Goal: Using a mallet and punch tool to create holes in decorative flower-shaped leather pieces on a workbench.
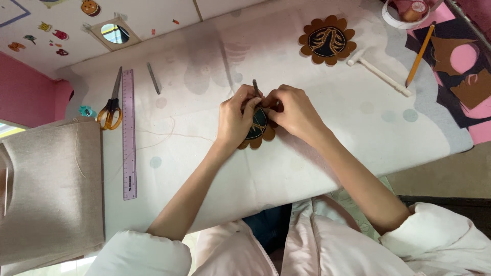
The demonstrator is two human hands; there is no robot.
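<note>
Leather flower (257, 134) at mid-table, pinched by left hand (236, 118) and right hand (294, 111), a thin metal tool (255, 87) poking up between. Risky: could slip and jab a fingertip, or snag loose thread (169, 134). Scissors (111, 106) well apart.

Sleeves: you wear pale pink, puffy padded sleeves, pushed up so they bunch near your elbows.
Forearms: yours are bare from the bunched cuffs down.
Hands: your left hand (236, 118) and right hand (292, 112) are bare, with no gloves and no rings that can be made out.
Front: your jacket hangs unfastened, dark blue cloth showing between its pink edges.
</note>
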